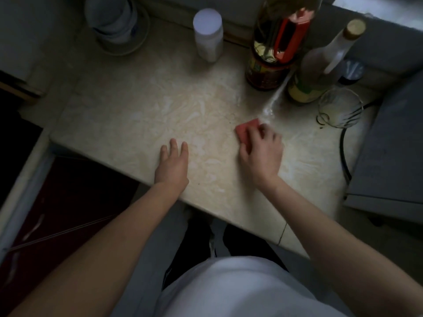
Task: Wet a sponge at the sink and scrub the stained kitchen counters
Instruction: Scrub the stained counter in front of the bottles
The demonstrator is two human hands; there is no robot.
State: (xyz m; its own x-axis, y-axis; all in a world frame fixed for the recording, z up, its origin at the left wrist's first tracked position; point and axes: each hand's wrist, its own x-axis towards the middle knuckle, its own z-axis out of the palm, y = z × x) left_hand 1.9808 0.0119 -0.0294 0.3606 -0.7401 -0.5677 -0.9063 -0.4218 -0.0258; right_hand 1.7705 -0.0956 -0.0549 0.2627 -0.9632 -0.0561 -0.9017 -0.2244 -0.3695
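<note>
My right hand (263, 152) has its grip curled round the red sponge (245, 131) and presses it on the bench (137, 110), right of centre. My left hand (172, 162) lies flat with its fingers straight, near the front edge. Beyond the sponge stand a dark bottle (270, 65) and a clear bottle (320, 72).
</note>
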